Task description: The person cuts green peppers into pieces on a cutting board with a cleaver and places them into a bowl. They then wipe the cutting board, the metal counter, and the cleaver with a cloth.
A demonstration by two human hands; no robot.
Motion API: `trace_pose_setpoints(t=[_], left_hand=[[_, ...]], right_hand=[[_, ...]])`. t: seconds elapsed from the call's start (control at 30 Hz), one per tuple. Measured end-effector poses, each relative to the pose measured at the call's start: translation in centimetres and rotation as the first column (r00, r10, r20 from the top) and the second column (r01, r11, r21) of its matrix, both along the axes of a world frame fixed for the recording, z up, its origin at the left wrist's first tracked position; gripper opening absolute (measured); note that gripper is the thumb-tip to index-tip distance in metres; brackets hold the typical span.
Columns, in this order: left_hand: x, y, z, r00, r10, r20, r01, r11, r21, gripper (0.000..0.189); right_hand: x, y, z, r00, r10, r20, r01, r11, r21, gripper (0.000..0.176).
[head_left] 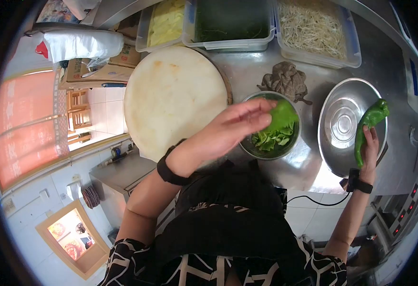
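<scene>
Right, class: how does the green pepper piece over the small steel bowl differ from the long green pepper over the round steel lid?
The green pepper piece is short and broad; the long green pepper is whole and slender. The left hand holds the piece over the small steel bowl; the right hand holds the long pepper over the round steel lid. Both are bright green.

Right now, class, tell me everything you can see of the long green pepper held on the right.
The pepper is long, glossy and bright green, with a wrinkled, slightly curved body; it looks whole and uncut. The right hand grips its narrower lower half, so the broader end points away from the person. It lies over the right edge of a round metal dish; whether it touches the dish cannot be told.
</scene>
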State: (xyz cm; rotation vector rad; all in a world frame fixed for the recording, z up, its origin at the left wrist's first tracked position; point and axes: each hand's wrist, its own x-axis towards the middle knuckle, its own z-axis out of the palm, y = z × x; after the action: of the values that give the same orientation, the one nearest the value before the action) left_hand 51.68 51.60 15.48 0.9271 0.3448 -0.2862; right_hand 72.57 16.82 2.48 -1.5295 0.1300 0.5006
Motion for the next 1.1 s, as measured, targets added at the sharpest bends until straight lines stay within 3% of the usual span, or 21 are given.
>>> trace_pose_setpoints(t=[0.03,0.1,0.13,0.2,0.3,0.33,0.37,0.43,0.47,0.5,0.53,0.57,0.6,0.67,0.7,0.73,0.8,0.83,0.9,0.97,1.1], left_hand=[[0.5,0.4,0.0,0.993,-0.003,-0.120,0.044,0.938,0.343,0.034],[1.1,2.0,-3.5,0.999,-0.018,-0.043,0.041,0.802,0.596,0.039],[1.3,3.1,-5.6,0.999,-0.023,-0.045,0.045,0.810,0.584,0.039],[1.5,4.6,-8.4,0.962,-0.075,-0.263,0.265,0.499,0.825,0.045],[0.6,3.8,-9.6,0.977,0.096,-0.189,0.123,0.469,0.875,0.053],[0.2,2.8,-8.8,0.979,0.088,-0.186,0.124,0.472,0.873,0.053],[-0.2,1.2,-7.4,0.996,0.005,-0.089,0.069,0.585,0.808,0.061],[-1.7,-2.3,-6.3,0.997,-0.063,0.038,0.027,0.802,0.597,0.071],[-2.5,-3.9,-6.5,0.997,-0.060,0.056,0.028,0.889,0.456,0.074],[-3.2,-4.9,-6.7,0.998,-0.048,0.034,0.033,0.935,0.354,0.074],[-3.4,-4.5,-5.9,0.983,-0.115,0.142,0.082,0.971,0.224,0.063],[-4.4,-4.1,-6.2,0.993,0.042,0.108,-0.062,0.979,0.192,0.055],[-5.6,-3.6,-6.5,0.978,0.198,0.067,-0.207,0.965,0.162,0.048],[-7.7,-0.6,-4.1,0.933,0.359,-0.018,-0.357,0.931,0.077,0.030],[-9.6,1.4,-4.5,0.904,0.426,-0.019,-0.422,0.899,0.118,0.026],[-11.6,3.3,-5.1,0.871,0.491,-0.017,-0.483,0.861,0.158,0.022],[-13.9,6.5,-4.4,0.821,0.569,-0.046,-0.513,0.770,0.379,0.021],[-15.0,7.6,-4.3,0.820,0.571,-0.042,-0.518,0.771,0.371,0.021],[-17.0,9.3,-4.2,0.797,0.602,-0.043,-0.501,0.700,0.509,0.024],[-18.5,10.1,-4.4,0.785,0.619,-0.038,-0.528,0.700,0.481,0.026],[-20.3,10.3,-4.0,0.755,0.653,-0.062,-0.577,0.706,0.411,0.033]], right_hand=[[0.4,-0.6,-0.8,0.999,0.037,-0.001,-0.037,0.999,-0.040,0.037],[0.3,-0.6,-0.3,0.997,0.071,0.004,-0.071,0.994,-0.087,0.039],[-0.1,-0.1,0.7,0.998,0.068,0.001,-0.067,0.993,-0.101,0.039],[-0.7,0.2,2.4,0.997,0.001,-0.074,0.001,0.999,0.033,0.037],[-2.4,0.6,3.5,1.000,-0.006,0.017,0.006,1.000,0.006,0.042],[-3.9,1.8,4.3,0.994,-0.025,0.107,0.029,0.999,-0.032,0.045],[-6.4,4.5,5.5,0.978,-0.099,0.183,0.115,0.990,-0.076,0.049],[-10.5,7.8,7.5,0.953,0.259,0.160,-0.174,0.895,-0.411,0.055],[-13.3,10.0,6.8,0.927,0.328,0.181,-0.250,0.901,-0.353,0.059],[-16.1,12.0,4.9,0.867,0.338,0.366,-0.302,0.941,-0.153,0.062],[-18.4,13.2,5.6,0.794,0.476,0.378,-0.448,0.879,-0.165,0.061],[-19.6,14.4,7.4,0.780,0.559,0.280,-0.557,0.825,-0.096,0.052],[-20.5,15.0,8.2,0.743,0.511,0.433,-0.566,0.824,-0.001,0.038],[-21.3,13.4,6.0,0.838,0.355,0.414,-0.393,0.919,0.008,0.026],[-21.3,12.8,4.7,0.904,0.264,0.337,-0.251,0.965,-0.081,0.020],[-21.1,12.0,2.0,0.916,0.246,0.318,-0.139,0.936,-0.324,0.023],[-21.6,10.1,-4.9,0.911,0.287,0.296,-0.019,0.747,-0.665,0.031],[-21.4,10.5,-4.7,0.908,0.291,0.302,-0.016,0.743,-0.669,0.031],[-21.2,11.4,-4.3,0.931,0.239,-0.275,-0.294,0.939,-0.179,0.034],[-21.5,11.1,-6.4,0.958,0.185,-0.218,-0.219,0.966,-0.140,0.030],[-23.0,9.8,-3.8,0.993,0.105,-0.059,-0.113,0.981,-0.156,0.024]])
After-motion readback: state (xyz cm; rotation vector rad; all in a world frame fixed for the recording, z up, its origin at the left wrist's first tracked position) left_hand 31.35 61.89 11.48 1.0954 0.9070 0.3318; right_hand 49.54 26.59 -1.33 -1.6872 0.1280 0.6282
